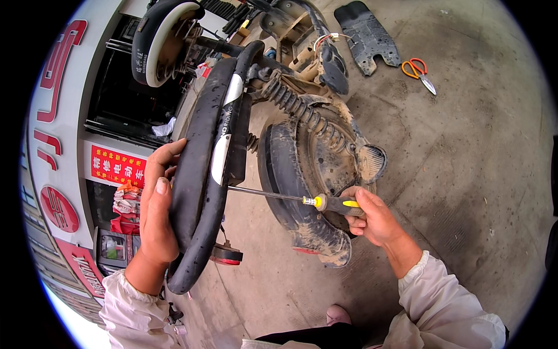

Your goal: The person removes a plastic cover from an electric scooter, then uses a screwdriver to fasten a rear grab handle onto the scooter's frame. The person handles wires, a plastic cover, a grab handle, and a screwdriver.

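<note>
Through the head view, I see the right hand wrapped around the handle of a screwdriver, its shaft pointing left to the black seat of an overturned scooter. The left hand lies against the seat's outer side; whether it grips, I can't tell. A muddy wheel fender sits beyond the shaft, and orange-handled scissors lie on the floor.
</note>
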Motion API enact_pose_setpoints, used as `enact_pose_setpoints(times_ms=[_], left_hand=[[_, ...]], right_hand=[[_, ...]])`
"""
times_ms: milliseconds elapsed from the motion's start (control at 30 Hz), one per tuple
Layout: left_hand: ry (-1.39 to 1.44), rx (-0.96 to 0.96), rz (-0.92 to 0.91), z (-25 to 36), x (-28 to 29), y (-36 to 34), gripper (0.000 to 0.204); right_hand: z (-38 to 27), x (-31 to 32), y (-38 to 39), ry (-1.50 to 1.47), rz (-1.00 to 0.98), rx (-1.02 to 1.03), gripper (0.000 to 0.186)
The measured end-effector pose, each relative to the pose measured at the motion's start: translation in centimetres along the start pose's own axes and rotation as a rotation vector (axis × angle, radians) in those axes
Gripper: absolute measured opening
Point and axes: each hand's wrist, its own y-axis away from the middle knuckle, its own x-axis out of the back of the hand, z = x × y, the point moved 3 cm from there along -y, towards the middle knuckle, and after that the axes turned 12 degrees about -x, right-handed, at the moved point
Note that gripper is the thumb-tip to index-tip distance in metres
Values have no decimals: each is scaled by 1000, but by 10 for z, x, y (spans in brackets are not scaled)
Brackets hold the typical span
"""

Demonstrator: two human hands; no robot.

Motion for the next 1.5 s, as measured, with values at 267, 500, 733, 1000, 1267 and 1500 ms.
enact_pose_setpoints(times_ms=[267, 500, 733, 1000, 1267, 1500], left_hand=[[23, 31, -69, 1, 3, 0, 74], [-11, -30, -33, -1, 0, -2, 67], [30, 11, -1, 5, -3, -1, 68], [-23, 15, -20, -3, 5, 1, 68], [-46, -7, -29, -6, 6, 2, 67], [-84, -9, -37, -5, 10, 1, 66]], right_hand=[[9, 19, -8, 124, -63, -91, 32], [14, 6, -11, 33, 0, 102, 38], [10, 14, -6, -17, -104, -28, 34], [11, 8, -9, 71, 46, 46, 33], [12, 2, -10, -74, 91, 117, 35], [6, 11, -3, 97, -52, -45, 25]])
